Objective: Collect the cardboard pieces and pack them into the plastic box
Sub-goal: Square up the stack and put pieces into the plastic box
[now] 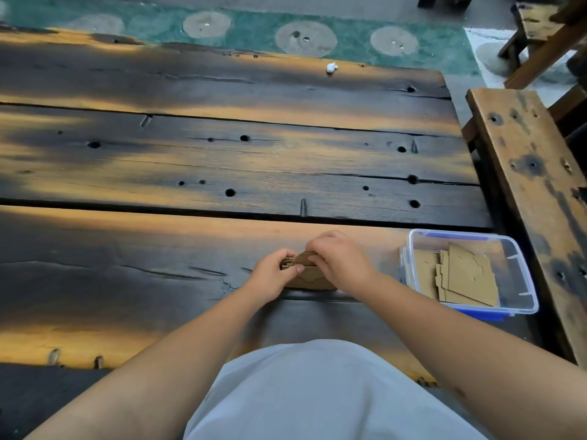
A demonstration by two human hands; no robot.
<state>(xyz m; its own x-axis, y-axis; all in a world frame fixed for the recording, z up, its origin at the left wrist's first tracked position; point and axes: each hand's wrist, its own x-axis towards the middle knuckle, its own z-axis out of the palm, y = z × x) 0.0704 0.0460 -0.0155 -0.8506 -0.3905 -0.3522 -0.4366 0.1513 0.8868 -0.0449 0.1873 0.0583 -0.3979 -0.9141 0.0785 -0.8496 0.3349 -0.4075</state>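
Observation:
A small stack of brown cardboard pieces (306, 274) rests on the dark wooden table (190, 160) just in front of me. My left hand (274, 274) grips its left end and my right hand (341, 260) covers its top and right side, hiding most of the stack. To the right stands a clear plastic box (521, 277) with a blue base. Several flat cardboard pieces (467, 277) lie inside the box, overlapping one another.
A crumpled white scrap (331, 67) lies near the table's far edge. A wooden bench (536, 198) runs along the right side, close to the box. Deep gaps split the planks. Beyond the table is a green patterned carpet (254, 25).

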